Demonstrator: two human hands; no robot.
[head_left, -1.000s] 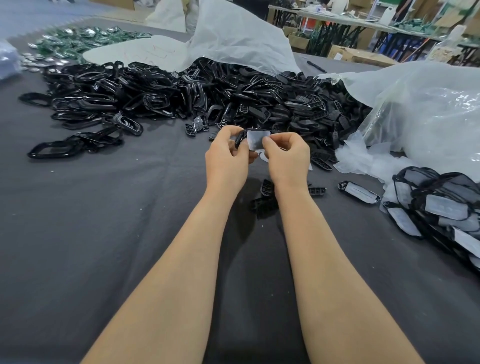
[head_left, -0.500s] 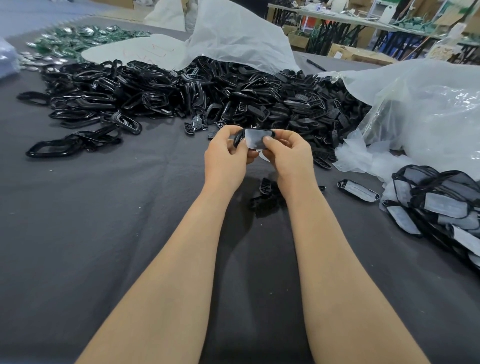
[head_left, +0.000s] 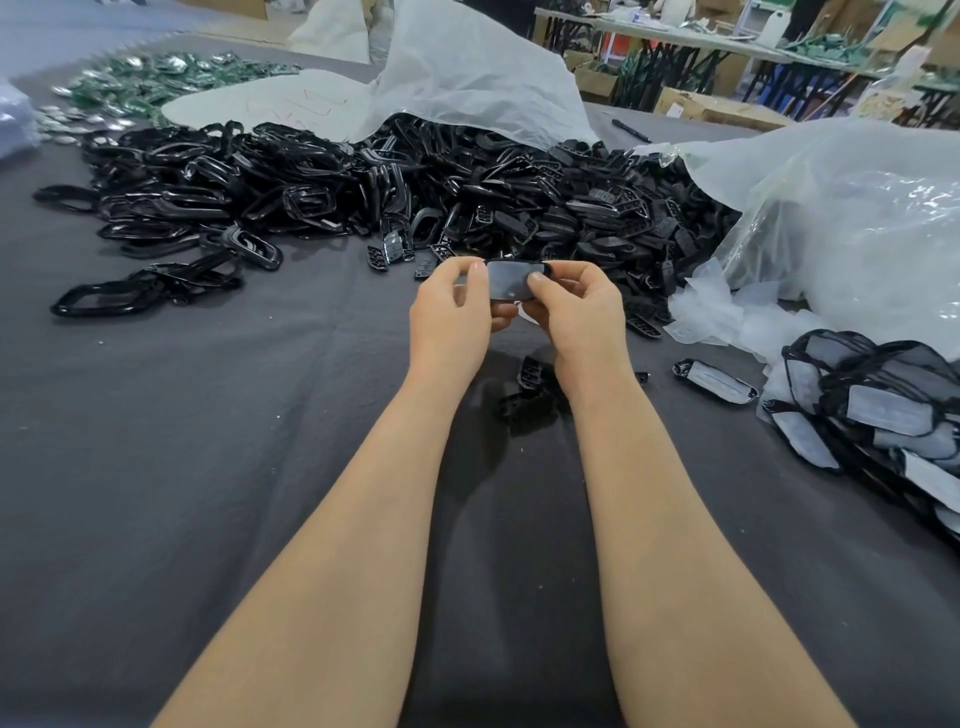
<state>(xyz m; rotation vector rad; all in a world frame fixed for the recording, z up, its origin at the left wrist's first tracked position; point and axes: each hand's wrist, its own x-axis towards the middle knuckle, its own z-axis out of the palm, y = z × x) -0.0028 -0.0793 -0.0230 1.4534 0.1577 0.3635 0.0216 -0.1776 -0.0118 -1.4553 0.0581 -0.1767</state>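
- My left hand (head_left: 449, 317) and right hand (head_left: 582, 317) pinched the black piece (head_left: 511, 280) by its ends, thumbs on top, held above the grey cloth (head_left: 208, 467).
- Within the last second I had turned it level, its grey film facing me.
- The film looked seated, so it seemed ready for the finished pile (head_left: 883, 410).

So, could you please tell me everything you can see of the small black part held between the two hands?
The small black part is a rounded oblong frame, glossy like plastic, its face covered by a dull grey film. It is held long side level, face toward the camera, above the dark cloth. The left hand pinches its left end, the right hand its right end, thumb on the film.
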